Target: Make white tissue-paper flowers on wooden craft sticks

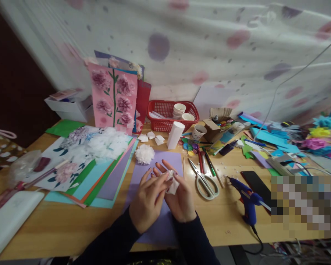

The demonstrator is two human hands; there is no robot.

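Observation:
A small crumpled piece of white tissue paper [172, 187] is between my two hands above a purple sheet of paper [138, 184]. My right hand [184, 200] cups it from the right, thumb pressed against it. From the left, my left hand [147, 206] pinches it with thumb and fingers; part of the tissue is hidden behind them. Just beyond sits a fluffy white paper flower [145, 154] on the purple sheet's upper left corner. Behind that lie small folded white tissue squares [151, 137], beside an upright white roll [175, 135].
White scissors [206, 187], a blue glue gun [246, 198] and a black phone [255, 186] lie to the right. Coloured sheets [105, 187] with white tissue [109, 143] cover the left. A red basket [160, 125] with paper cups stands behind, near a pink flower card [114, 99].

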